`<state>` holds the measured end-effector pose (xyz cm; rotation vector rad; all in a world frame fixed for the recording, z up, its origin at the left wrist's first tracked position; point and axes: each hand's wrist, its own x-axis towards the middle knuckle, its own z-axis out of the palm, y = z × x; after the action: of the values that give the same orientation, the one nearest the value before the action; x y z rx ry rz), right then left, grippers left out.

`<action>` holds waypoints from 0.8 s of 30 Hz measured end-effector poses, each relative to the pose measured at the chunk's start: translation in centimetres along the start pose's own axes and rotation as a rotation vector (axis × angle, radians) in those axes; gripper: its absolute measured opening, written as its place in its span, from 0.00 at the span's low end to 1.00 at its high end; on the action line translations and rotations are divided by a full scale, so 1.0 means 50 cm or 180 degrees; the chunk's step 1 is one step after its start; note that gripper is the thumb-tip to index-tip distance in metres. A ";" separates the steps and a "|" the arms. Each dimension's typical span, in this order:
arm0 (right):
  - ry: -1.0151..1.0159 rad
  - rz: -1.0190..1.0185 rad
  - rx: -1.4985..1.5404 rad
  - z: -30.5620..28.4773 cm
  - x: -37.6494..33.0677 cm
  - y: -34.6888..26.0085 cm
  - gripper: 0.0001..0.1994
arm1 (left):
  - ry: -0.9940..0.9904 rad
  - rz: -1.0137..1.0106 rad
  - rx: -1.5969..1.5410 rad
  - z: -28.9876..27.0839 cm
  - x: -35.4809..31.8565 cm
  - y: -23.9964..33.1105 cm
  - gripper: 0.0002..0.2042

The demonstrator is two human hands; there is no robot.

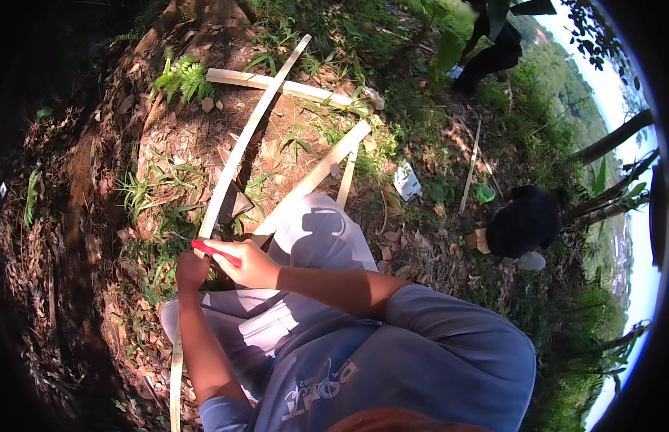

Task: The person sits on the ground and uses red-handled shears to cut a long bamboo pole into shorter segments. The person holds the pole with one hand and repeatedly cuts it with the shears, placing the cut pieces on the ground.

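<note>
A long pale wooden strip (pixel 237 155) runs from the far ground, across my left side and down past my left knee. My left hand (pixel 192 271) is closed around it beside that knee. Just to the right, my right hand (pixel 253 269) grips a slim red tool (pixel 220 253), its far end against the strip close to my left fingers. Whether the tool has a blade is too small to tell. My left hand hides part of the strip.
Beyond my knees lie a pale plank (pixel 291 88), a slanting plank (pixel 316 173) and a shorter piece (pixel 346 180). A white packet (pixel 406 181) lies on the leafy ground. One person (pixel 522 223) crouches at right near a green bag (pixel 484 192); another (pixel 496 54) is farther off.
</note>
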<state>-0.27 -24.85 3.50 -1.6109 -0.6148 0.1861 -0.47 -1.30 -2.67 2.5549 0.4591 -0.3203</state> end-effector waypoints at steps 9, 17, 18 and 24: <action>0.0265 -0.0353 0.0278 0.062 0.054 0.051 0.21 | 0.0201 0.0399 0.0011 0.027 0.024 -0.038 0.18; -0.0037 0.0178 -0.0473 -0.157 -0.216 -0.108 0.22 | 0.0294 0.0126 0.0217 0.009 -0.006 -0.008 0.17; -0.0084 0.0292 -0.0454 -0.175 -0.232 -0.130 0.22 | 0.0332 0.0145 0.0290 0.014 -0.006 -0.011 0.17; -0.0130 0.0403 -0.0544 -0.193 -0.207 -0.191 0.23 | 0.0272 0.0068 0.0367 0.019 0.005 -0.013 0.18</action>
<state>-7.11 -38.17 11.73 -1.8168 -0.5727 0.2663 -0.63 -1.22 -3.83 2.6920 0.4567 -0.2366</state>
